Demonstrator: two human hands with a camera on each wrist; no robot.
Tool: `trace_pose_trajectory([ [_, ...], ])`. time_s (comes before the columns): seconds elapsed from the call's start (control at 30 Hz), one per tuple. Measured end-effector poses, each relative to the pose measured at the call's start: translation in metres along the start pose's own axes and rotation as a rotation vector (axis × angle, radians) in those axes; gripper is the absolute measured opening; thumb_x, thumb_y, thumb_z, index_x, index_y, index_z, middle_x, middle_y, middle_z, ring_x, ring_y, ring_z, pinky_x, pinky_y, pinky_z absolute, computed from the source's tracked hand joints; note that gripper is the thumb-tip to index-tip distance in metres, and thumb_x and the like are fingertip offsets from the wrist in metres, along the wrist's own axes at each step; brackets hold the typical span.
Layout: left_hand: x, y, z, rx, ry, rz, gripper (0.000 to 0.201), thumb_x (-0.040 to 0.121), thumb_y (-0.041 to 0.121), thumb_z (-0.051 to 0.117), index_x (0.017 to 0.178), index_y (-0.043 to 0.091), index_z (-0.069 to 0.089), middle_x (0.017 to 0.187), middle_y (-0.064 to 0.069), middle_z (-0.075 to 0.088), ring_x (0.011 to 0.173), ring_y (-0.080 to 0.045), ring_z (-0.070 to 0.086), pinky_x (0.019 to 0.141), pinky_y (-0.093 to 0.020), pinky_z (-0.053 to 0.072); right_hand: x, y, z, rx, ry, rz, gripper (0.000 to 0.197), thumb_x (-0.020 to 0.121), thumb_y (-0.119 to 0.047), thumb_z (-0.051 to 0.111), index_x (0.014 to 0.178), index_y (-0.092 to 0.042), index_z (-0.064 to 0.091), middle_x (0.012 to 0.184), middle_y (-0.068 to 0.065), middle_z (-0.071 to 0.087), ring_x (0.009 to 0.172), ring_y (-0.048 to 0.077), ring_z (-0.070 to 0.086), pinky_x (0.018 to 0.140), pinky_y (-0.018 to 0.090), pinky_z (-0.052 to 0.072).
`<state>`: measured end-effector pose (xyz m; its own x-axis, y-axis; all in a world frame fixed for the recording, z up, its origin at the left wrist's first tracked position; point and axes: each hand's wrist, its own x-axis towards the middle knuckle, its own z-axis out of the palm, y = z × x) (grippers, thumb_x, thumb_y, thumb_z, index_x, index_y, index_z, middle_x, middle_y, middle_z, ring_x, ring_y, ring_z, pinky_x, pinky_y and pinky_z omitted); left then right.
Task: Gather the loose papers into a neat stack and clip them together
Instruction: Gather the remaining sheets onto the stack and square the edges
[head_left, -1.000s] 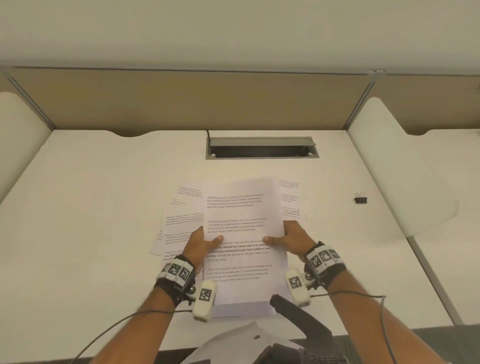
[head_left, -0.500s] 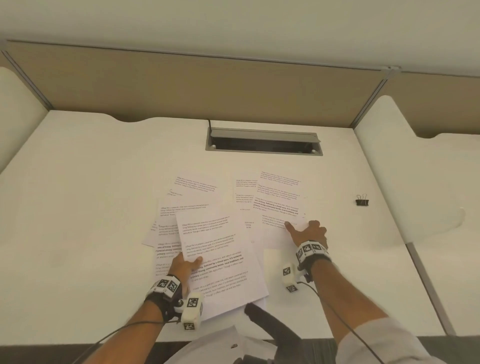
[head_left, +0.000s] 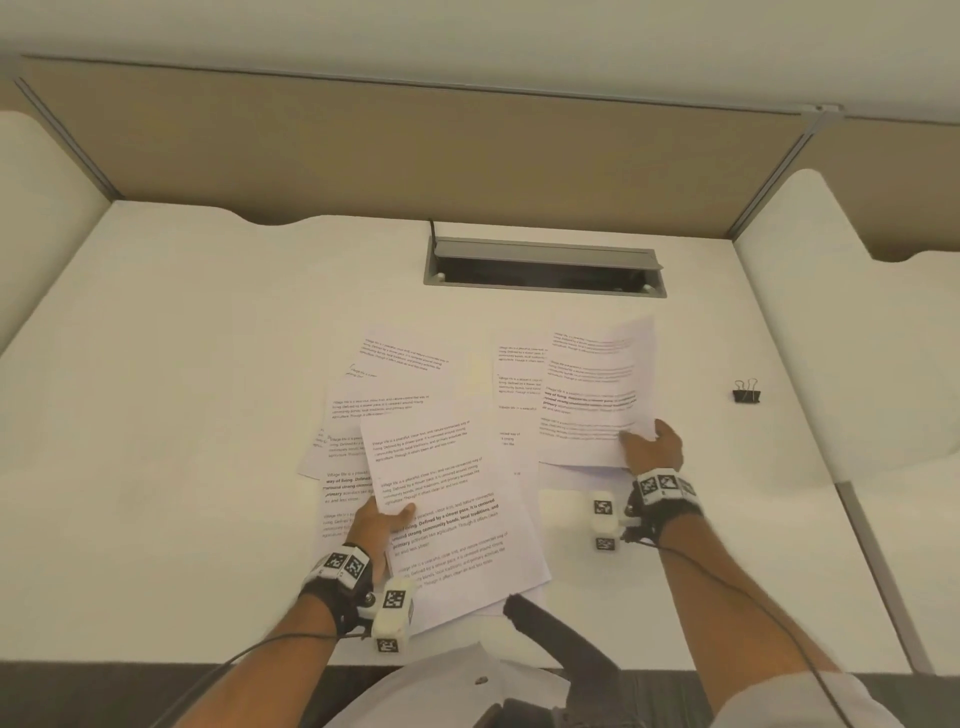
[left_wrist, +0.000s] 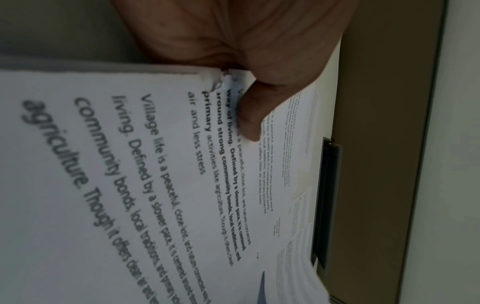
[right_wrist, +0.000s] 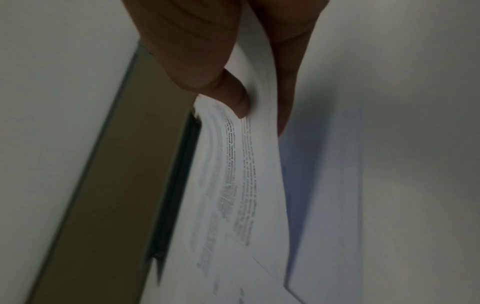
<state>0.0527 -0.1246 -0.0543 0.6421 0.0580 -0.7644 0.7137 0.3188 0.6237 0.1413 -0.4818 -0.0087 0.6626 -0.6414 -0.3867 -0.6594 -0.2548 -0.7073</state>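
Note:
Several printed white sheets (head_left: 395, 395) lie fanned out on the white desk (head_left: 182, 415). My left hand (head_left: 379, 525) pinches the left edge of a tilted sheet (head_left: 452, 514) near the desk's front, thumb on top (left_wrist: 249, 117). My right hand (head_left: 652, 449) pinches the lower right corner of another sheet (head_left: 597, 395), lifted and curved off the desk on the right; in the right wrist view the thumb (right_wrist: 233, 96) lies on that sheet (right_wrist: 246, 185). A small black binder clip (head_left: 746, 392) sits alone on the desk, to the right of the papers.
A grey cable slot (head_left: 543, 267) is sunk into the desk behind the papers. A tan partition (head_left: 415, 150) runs along the back, with a white divider panel (head_left: 810, 338) on the right. A dark chair armrest (head_left: 550, 631) pokes up at the front edge.
Both hands held one sheet together a second ago. The left hand kept it and tilted it leftward. The right hand let go, reached right and lifted another sheet by its corner.

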Motion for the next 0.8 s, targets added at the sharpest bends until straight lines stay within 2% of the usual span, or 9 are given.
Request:
trace_pose_trajectory([
  [0.07, -0.003, 0.001, 0.001, -0.017, -0.013, -0.001, 0.04, 0.089, -0.006, 0.064, 0.123, 0.014, 0.062, 0.117, -0.015, 0.071, 0.104, -0.038, 0.068, 0.083, -0.05, 0.058, 0.002, -0.004, -0.017, 0.079, 0.037, -0.051, 0.034, 0.085, -0.011, 0.067, 0.118, -0.003, 0.065, 0.12, 0.021, 0.067, 0.111, 0.037, 0.063, 0.089, 0.034, 0.049],
  [0.13, -0.006, 0.003, 0.002, -0.039, -0.03, -0.009, 0.041, 0.089, -0.006, 0.063, 0.126, 0.013, 0.061, 0.117, -0.015, 0.071, 0.103, -0.036, 0.069, 0.076, -0.045, 0.059, 0.002, -0.007, -0.035, 0.23, 0.034, -0.045, 0.035, 0.085, -0.008, 0.069, 0.119, -0.005, 0.065, 0.118, 0.018, 0.068, 0.109, 0.037, 0.064, 0.093, 0.045, 0.054],
  [0.27, -0.009, 0.006, 0.004, -0.124, -0.065, -0.031, 0.04, 0.09, -0.004, 0.06, 0.128, 0.008, 0.059, 0.114, -0.018, 0.072, 0.099, -0.037, 0.07, 0.068, -0.041, 0.06, -0.016, -0.008, -0.049, 0.511, -0.165, -0.008, 0.041, 0.084, -0.002, 0.07, 0.124, -0.008, 0.063, 0.114, 0.011, 0.069, 0.097, 0.032, 0.066, 0.081, 0.048, 0.059],
  [0.37, -0.015, 0.011, 0.007, -0.21, -0.094, -0.04, 0.026, 0.097, 0.018, 0.058, 0.122, 0.012, 0.062, 0.106, -0.015, 0.076, 0.09, -0.032, 0.074, 0.07, -0.041, 0.058, -0.043, 0.003, -0.025, 0.424, -0.29, -0.045, 0.041, 0.082, -0.003, 0.074, 0.121, -0.007, 0.064, 0.11, 0.012, 0.07, 0.093, 0.031, 0.067, 0.076, 0.045, 0.059],
  [0.47, -0.014, 0.014, 0.006, -0.266, -0.131, -0.072, 0.036, 0.098, 0.044, 0.052, 0.119, 0.018, 0.065, 0.111, -0.014, 0.075, 0.097, -0.032, 0.073, 0.08, -0.047, 0.056, -0.071, 0.025, 0.016, 0.297, -0.397, -0.055, 0.034, 0.078, -0.007, 0.08, 0.111, -0.011, 0.069, 0.111, 0.013, 0.073, 0.097, 0.033, 0.07, 0.083, 0.054, 0.059],
  [0.57, -0.012, 0.014, 0.003, -0.28, -0.123, -0.102, 0.042, 0.097, 0.055, 0.046, 0.115, 0.023, 0.066, 0.107, -0.01, 0.077, 0.102, -0.031, 0.069, 0.081, -0.047, 0.053, -0.099, 0.041, 0.05, 0.153, -0.487, -0.119, 0.027, 0.078, -0.012, 0.081, 0.1, -0.019, 0.069, 0.105, 0.008, 0.074, 0.094, 0.03, 0.071, 0.086, 0.051, 0.058],
  [0.63, -0.011, 0.012, 0.003, -0.236, -0.123, -0.087, 0.033, 0.097, 0.047, 0.052, 0.116, 0.023, 0.066, 0.113, -0.011, 0.075, 0.106, -0.031, 0.068, 0.082, -0.047, 0.054, -0.113, 0.05, 0.067, 0.036, -0.535, -0.146, 0.029, 0.078, -0.016, 0.081, 0.104, -0.016, 0.068, 0.105, 0.006, 0.073, 0.097, 0.028, 0.07, 0.09, 0.048, 0.057],
  [0.7, -0.005, 0.007, 0.001, -0.126, -0.081, -0.031, 0.023, 0.093, 0.023, 0.066, 0.116, 0.02, 0.065, 0.122, -0.014, 0.071, 0.106, -0.031, 0.068, 0.088, -0.048, 0.055, -0.12, 0.056, 0.076, -0.099, -0.58, -0.163, 0.04, 0.075, -0.028, 0.082, 0.111, -0.015, 0.067, 0.11, 0.004, 0.072, 0.102, 0.026, 0.068, 0.093, 0.045, 0.056],
  [0.8, 0.002, -0.001, -0.003, 0.012, -0.029, 0.02, 0.034, 0.085, -0.002, 0.072, 0.113, 0.015, 0.066, 0.125, -0.017, 0.069, 0.107, -0.035, 0.067, 0.098, -0.056, 0.051, -0.115, 0.048, 0.071, -0.218, -0.519, -0.158, 0.046, 0.073, -0.055, 0.076, 0.105, -0.022, 0.07, 0.103, -0.004, 0.073, 0.096, 0.018, 0.068, 0.089, 0.037, 0.057],
])
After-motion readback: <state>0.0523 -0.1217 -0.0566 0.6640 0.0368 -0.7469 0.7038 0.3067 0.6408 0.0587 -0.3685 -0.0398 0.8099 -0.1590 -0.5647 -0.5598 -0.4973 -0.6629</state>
